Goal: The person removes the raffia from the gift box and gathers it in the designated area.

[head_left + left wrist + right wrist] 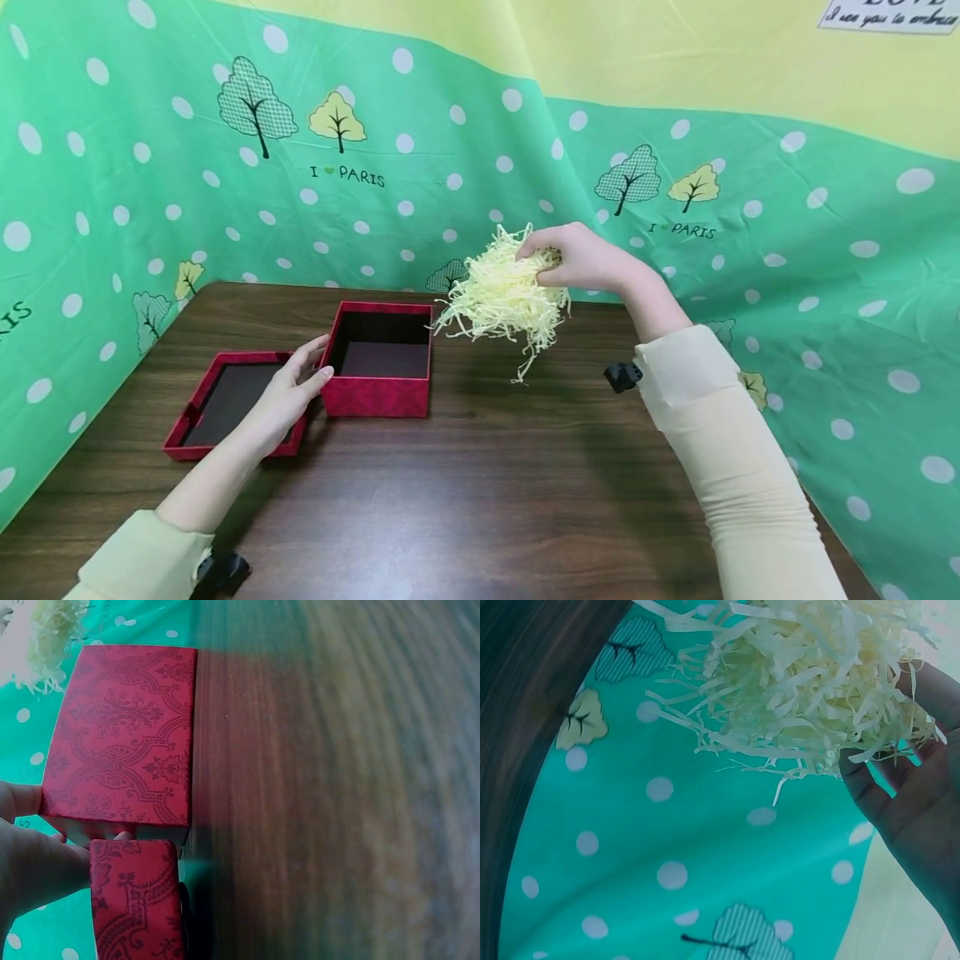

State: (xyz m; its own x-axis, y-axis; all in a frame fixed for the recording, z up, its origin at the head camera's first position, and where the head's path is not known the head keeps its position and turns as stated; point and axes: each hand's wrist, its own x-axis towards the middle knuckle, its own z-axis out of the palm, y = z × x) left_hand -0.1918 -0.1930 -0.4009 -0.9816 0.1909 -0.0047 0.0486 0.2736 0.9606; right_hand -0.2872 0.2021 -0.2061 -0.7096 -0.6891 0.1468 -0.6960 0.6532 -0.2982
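A red patterned box with a dark inside stands upright, its top uncovered. At its left side, my left hand holds the box, with the thumb at the front rim corner and the fingers along the outer left wall. In the left wrist view, those fingers are partly hidden behind the box lid. To the right of the box and above the table, my right hand pinches a loose bundle of pale yellow shredded paper. Thin strands hang down from it.
The red lid lies with its dark inside up, left of the box. Both sit on a dark wooden table. A green and yellow patterned cloth hangs behind and along the sides.
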